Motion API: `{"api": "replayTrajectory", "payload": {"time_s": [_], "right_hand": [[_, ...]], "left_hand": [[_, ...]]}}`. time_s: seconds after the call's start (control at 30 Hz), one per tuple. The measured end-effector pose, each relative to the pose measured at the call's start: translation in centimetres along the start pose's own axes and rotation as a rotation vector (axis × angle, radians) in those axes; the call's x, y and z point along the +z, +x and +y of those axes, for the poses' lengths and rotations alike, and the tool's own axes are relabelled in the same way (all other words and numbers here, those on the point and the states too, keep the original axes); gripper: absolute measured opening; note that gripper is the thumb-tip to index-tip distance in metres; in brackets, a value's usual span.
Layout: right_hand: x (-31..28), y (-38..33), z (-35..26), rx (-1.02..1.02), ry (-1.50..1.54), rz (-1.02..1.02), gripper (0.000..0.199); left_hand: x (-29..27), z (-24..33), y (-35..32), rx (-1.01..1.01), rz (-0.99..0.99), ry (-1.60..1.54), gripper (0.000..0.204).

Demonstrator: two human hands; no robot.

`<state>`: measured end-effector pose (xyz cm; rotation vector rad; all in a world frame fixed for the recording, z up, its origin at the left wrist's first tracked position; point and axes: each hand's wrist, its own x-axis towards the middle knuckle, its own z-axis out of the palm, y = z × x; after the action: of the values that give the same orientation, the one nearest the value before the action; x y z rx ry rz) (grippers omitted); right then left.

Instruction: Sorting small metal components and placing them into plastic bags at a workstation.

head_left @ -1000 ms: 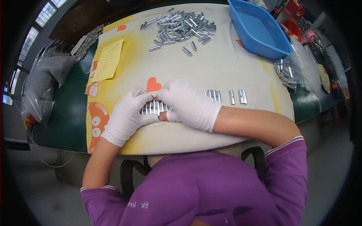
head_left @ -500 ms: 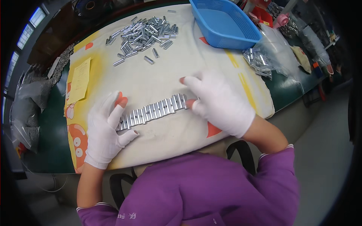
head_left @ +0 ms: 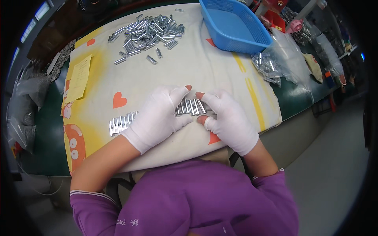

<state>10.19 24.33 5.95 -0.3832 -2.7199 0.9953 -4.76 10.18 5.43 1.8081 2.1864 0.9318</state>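
A row of short silver metal tubes [head_left: 119,123], laid side by side and many with a small dark hole, runs across the cloth in front of me. My left hand [head_left: 157,116], in a white fingerless-tipped glove, lies over the row's middle and hides that stretch. Its thumb and forefinger are spread on the near and far sides of the tubes. At the right end, my right hand [head_left: 232,122], gloved alike, has thumb and forefinger apart by the two ends of the last tubes [head_left: 197,106]. Its other fingers are mostly hidden.
A loose heap of similar tubes [head_left: 147,33] lies farther back. Behind on the right stand a blue plastic basket [head_left: 240,46] and a clear bag of tubes [head_left: 269,67]. A yellow paper slip [head_left: 78,80] rests at the left. Clear plastic bags [head_left: 27,106] lie beyond the cloth's left edge.
My left hand has moved right from the row's left end to over its middle, uncovering the left end. My right hand has come down and closer round the right end.
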Motion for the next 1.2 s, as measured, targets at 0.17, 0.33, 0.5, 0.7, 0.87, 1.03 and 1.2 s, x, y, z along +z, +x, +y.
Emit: {"api": "replayTrajectory", "payload": {"time_s": [0.17, 0.33, 0.5, 0.7, 0.87, 1.03, 1.2], "right_hand": [[0.4, -0.5, 0.3, -0.068, -0.041, 0.067, 0.038], [-1.0, -1.5, 0.8, -0.226, -0.177, 0.067, 0.038], [-0.4, -1.1, 0.7, -0.518, -0.245, 0.093, 0.033], [-0.7, -2.1, 1.6, -0.291, -0.234, 0.095, 0.036], [-0.4, -3.5, 3.2, -0.103, -0.164, 0.310, 0.031], [-0.3, -3.8, 3.9, -0.035, -0.105, 0.307, 0.030], [-0.4, -3.9, 3.5, 0.000, -0.078, 0.273, 0.030]], "left_hand": [[0.5, 0.1, -0.3, 0.016, 0.049, -0.026, 0.052], [-0.6, 1.3, -2.2, 0.075, 0.044, 0.107, 0.054], [0.1, 2.4, -4.9, 0.052, -0.083, 0.292, 0.064], [1.5, 3.4, -2.6, 0.091, -0.129, 0.191, 0.069], [3.7, 4.2, -0.6, 0.254, -0.086, 0.123, 0.069], [2.8, 4.9, -1.7, 0.146, -0.217, 0.276, 0.089], [1.6, 3.7, -5.2, 0.008, -0.148, 0.283, 0.097]]}}
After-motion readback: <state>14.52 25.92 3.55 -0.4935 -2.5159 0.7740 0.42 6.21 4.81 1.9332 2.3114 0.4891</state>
